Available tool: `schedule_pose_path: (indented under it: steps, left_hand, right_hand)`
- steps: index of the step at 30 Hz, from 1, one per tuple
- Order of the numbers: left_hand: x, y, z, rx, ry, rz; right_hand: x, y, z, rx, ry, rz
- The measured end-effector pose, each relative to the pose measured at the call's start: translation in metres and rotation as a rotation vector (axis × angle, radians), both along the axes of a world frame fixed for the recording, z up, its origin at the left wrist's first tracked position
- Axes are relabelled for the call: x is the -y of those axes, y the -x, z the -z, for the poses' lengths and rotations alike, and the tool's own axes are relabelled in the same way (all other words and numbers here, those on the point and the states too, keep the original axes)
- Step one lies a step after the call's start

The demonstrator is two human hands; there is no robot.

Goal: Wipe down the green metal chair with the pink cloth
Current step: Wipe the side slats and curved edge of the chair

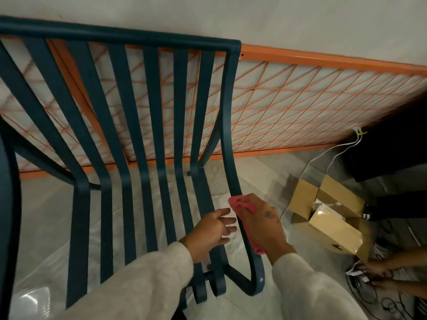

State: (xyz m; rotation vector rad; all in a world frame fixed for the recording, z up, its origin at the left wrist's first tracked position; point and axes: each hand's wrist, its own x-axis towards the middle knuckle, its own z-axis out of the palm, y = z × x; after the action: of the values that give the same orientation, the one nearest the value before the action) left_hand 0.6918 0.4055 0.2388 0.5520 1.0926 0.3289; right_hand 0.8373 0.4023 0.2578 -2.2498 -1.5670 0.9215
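The dark green metal chair (129, 125) fills the left and middle of the head view, its slatted back and seat running from the top rail down to curled front ends. My right hand (261, 222) holds the pink cloth (241, 205) wrapped over the chair's right side rail, at the seat's right edge. A strip of the cloth also shows below my palm. My left hand (212, 232) rests with fingers spread on the rightmost seat slats, just left of the right hand. Both sleeves are cream.
An orange wire-mesh frame (300, 98) leans on the white wall behind the chair. An open cardboard box (332, 218) sits on the tiled floor to the right, with white cables beside it. Another person's hands (379, 273) handle cables at the lower right. Clear plastic sheeting lies under the chair.
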Motion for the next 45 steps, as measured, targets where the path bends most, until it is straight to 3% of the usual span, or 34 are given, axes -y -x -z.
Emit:
schedule_pose_path:
  steps: [6,12,19,22,24,28,31,34,38,41,45]
  left_hand:
    - [0.021,0.003,-0.004,-0.058,-0.097,0.046]
    - [0.041,-0.005,-0.003,-0.044,-0.105,0.024]
    - [0.041,-0.022,0.008,0.032,-0.04,-0.098]
    - [0.04,-0.028,0.01,0.065,-0.014,-0.186]
    - [0.044,-0.032,0.011,0.067,0.01,-0.259]
    - [0.063,-0.039,0.019,0.058,0.03,-0.322]
    - [0.075,-0.044,0.025,0.057,0.073,-0.404]
    - [0.076,-0.044,0.027,0.08,0.073,-0.435]
    - [0.076,-0.044,0.02,0.056,0.009,-0.365]
    - [0.079,-0.048,0.015,0.03,0.009,-0.387]
    - [0.08,-0.052,0.011,0.034,0.013,-0.429]
  right_hand:
    - [0.031,0.0,0.002,0.124,-0.019,-0.001]
    - [0.04,0.001,-0.002,0.017,-0.038,0.071]
    - [0.024,-0.04,-0.02,-0.192,0.02,-0.046]
    - [-0.001,-0.046,-0.034,-0.119,-0.061,-0.331]
    - [-0.01,-0.039,-0.034,-0.082,-0.059,-0.634]
    - [-0.02,-0.038,-0.005,0.301,0.056,-1.291]
    - [-0.05,-0.034,-0.006,0.441,0.023,-1.468]
    - [-0.092,-0.03,-0.021,0.39,0.01,-1.385]
    - [-0.15,-0.026,-0.023,0.389,-0.18,-1.29]
    - [-0.165,-0.025,-0.016,0.151,-0.125,-1.144]
    - [-0.122,-0.037,-0.003,-0.041,-0.01,-1.09]
